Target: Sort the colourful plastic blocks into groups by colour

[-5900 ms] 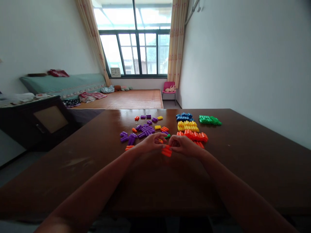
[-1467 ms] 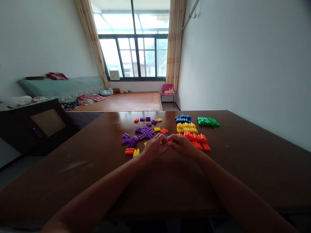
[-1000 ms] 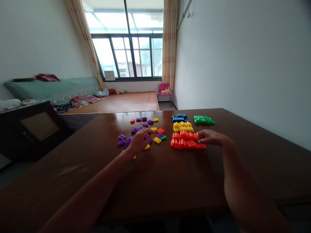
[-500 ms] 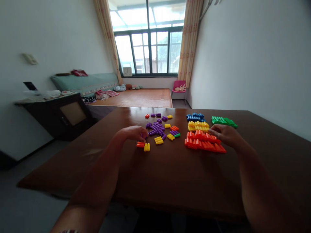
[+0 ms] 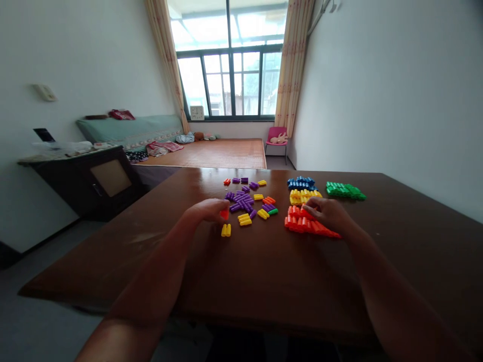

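Observation:
My left hand point(image 5: 216, 209) is closed on a red-orange piece point(image 5: 225, 214), just above a yellow pair point(image 5: 226, 230) on the brown table point(image 5: 241, 271). To its right lies a loose spread of purple pieces point(image 5: 242, 201) with some yellow, orange and green ones among them. My right hand point(image 5: 320, 210) rests over the top of the red-orange rows point(image 5: 311, 226), fingers pressed together; whatever they may grip is too small to tell. Behind it are yellow rows point(image 5: 302, 196), blue rows point(image 5: 301, 183) and green rows point(image 5: 345, 190).
Past the table's far edge stand a bed with a woven mat point(image 5: 222, 152) and a pink chair point(image 5: 276, 138). A dark cabinet point(image 5: 86, 171) is at the left. White walls rise on both sides.
The red-orange piece beside the yellow pair has been picked up by my left hand. My right hand has moved left, over the red-orange rows.

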`<state>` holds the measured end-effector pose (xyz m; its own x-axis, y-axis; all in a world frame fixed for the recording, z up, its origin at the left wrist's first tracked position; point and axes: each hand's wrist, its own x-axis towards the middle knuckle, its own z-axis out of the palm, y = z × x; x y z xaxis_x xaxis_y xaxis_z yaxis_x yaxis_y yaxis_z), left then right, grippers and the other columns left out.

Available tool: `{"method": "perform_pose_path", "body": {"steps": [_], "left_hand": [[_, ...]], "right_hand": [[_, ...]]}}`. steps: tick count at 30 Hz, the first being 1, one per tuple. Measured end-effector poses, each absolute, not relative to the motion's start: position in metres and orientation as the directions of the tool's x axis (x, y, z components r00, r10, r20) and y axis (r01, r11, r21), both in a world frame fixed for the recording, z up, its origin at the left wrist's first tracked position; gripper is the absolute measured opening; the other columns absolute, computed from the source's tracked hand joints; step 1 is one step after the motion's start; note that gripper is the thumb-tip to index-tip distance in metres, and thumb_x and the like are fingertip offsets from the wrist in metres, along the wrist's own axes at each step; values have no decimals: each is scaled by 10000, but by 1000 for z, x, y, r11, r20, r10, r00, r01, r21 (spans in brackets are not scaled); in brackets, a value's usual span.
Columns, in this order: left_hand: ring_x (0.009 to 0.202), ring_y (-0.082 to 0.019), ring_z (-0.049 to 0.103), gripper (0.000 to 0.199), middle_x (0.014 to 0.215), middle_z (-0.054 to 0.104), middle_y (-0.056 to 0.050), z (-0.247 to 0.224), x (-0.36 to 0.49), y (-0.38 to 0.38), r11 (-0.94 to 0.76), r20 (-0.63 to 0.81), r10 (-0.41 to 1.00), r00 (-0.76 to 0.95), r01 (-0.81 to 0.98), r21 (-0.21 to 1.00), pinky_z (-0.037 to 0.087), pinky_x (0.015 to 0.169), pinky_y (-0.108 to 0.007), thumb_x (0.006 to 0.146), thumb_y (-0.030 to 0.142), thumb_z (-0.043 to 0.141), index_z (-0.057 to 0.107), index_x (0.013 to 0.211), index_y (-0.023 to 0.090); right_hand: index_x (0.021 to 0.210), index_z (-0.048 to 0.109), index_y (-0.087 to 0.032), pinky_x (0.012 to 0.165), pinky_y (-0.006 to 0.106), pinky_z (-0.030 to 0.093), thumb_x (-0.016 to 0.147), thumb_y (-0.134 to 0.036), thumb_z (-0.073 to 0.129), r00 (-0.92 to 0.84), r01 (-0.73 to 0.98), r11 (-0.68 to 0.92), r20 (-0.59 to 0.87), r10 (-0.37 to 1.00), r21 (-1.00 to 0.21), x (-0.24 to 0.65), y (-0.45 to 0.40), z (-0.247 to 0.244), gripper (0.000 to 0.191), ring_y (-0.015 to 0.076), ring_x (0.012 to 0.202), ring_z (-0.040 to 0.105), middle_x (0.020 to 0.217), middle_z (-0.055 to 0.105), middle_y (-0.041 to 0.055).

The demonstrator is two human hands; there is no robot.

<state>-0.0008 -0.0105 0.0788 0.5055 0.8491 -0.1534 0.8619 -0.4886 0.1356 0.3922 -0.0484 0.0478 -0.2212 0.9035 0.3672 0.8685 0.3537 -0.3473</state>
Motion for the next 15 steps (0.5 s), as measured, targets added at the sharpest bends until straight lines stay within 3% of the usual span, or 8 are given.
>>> {"method": "perform_pose_path", "body": {"steps": [4, 8, 15], "left_hand": [[872, -175, 579, 339, 1011, 626, -46, 75, 35, -23, -695, 143, 693, 706, 603, 391, 453, 743, -253, 747, 276, 649, 642, 1075, 192], [842, -140, 576, 302, 1036, 581, -47, 58, 82, -48, -761, 245, 565, 788, 383, 523, 464, 725, -230, 750, 211, 655, 657, 1052, 191], [742, -126, 585, 309, 910, 606, -20, 35, 108, -58, -607, 295, 722, 626, 370, 703, 501, 656, -244, 729, 240, 692, 574, 1010, 186]], "right_hand": [[928, 633, -223, 669, 285, 447, 874, -447, 500, -407, 697, 526, 336, 849, -488, 347, -64, 47, 266, 165, 721, 612, 863, 689, 33], [996, 580, -222, 663, 279, 474, 861, -407, 542, -493, 520, 533, 275, 825, -668, 313, -75, 37, 232, 158, 737, 613, 875, 678, 26], [925, 585, -206, 652, 274, 487, 775, -380, 649, -479, 443, 472, 244, 843, -763, 320, -67, 35, 239, 151, 731, 598, 817, 649, 4]]}}
